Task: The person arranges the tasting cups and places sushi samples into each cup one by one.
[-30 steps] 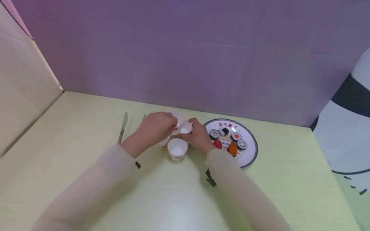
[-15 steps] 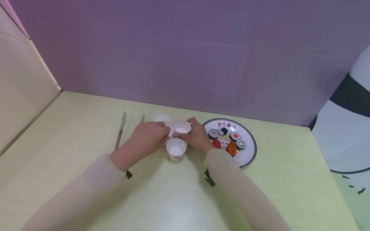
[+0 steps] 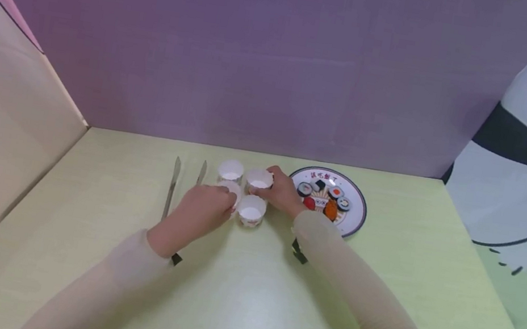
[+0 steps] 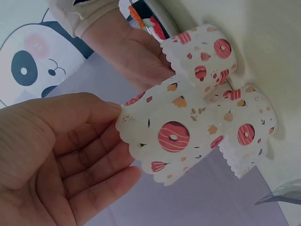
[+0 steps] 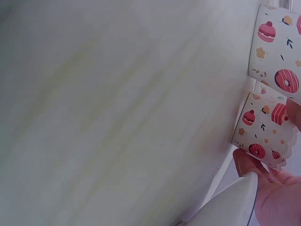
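Several white paper baking cups printed with donuts and cupcakes stand clustered at the back of the table. My left hand (image 3: 200, 206) pinches the rim of the front-left baking cup (image 4: 169, 134) between thumb and fingers. Around the back-right baking cup (image 5: 263, 129) are the thumb and fingers of my right hand (image 3: 284, 194). The front-right baking cup (image 3: 251, 211) and the back-left baking cup (image 3: 231, 171) stand upright beside them, untouched as far as I can see. All the cups have scalloped rims, and the insides visible from above look bare white.
To the right, a round white plate (image 3: 356, 214) with a dark rim bears several sushi pieces (image 3: 331, 211). Left of the cups lie two slender metal utensils with pointed ends, the outer utensil (image 3: 172, 187) and the inner utensil (image 3: 202, 172), partly behind my left hand. A purple wall (image 3: 277, 75) stands behind.
My left hand has carried its baking cup left and toward me, from the back of the cluster to the front-left spot. The right hand has stayed at the back-right cup.
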### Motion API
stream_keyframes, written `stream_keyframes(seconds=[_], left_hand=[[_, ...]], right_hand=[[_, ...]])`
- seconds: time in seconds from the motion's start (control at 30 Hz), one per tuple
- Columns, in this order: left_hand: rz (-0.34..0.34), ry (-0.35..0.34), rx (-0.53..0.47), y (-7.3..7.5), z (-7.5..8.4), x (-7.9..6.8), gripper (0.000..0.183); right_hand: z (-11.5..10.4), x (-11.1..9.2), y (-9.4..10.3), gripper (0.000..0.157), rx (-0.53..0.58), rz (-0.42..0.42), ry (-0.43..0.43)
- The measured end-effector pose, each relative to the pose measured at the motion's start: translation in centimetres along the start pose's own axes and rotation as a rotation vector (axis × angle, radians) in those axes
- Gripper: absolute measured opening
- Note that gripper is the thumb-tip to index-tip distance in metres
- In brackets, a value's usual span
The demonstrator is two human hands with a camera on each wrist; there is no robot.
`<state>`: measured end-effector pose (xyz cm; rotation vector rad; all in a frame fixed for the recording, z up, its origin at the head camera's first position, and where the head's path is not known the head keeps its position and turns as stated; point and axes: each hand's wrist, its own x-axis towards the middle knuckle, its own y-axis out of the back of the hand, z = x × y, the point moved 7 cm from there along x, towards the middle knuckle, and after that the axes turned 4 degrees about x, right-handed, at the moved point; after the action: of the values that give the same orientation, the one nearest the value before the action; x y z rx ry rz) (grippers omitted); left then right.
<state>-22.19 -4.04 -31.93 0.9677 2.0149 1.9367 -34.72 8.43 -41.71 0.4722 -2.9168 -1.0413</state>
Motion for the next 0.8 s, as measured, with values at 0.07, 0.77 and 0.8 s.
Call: stream_keyframes(seconds=[0.07, 0.77, 0.8], left_hand=[[-0.006, -0.012, 0.004, -0.2, 0.3, -0.3, 0.014], [-0.033, -0.011, -0.064, -3.3, 1.1, -1.3, 0.016], [-0.029, -0.013, -0.071, -3.2, 1.1, -1.3, 0.016]], right_hand=[[0.1, 0.0, 0.0, 0.060, 0.003, 0.000, -0.001], [-0.2, -0.3, 0.1, 0.057, 0.014, -0.008, 0.007], [-0.2, -0.3, 0.1, 0.057, 0.011, -0.008, 0.006]])
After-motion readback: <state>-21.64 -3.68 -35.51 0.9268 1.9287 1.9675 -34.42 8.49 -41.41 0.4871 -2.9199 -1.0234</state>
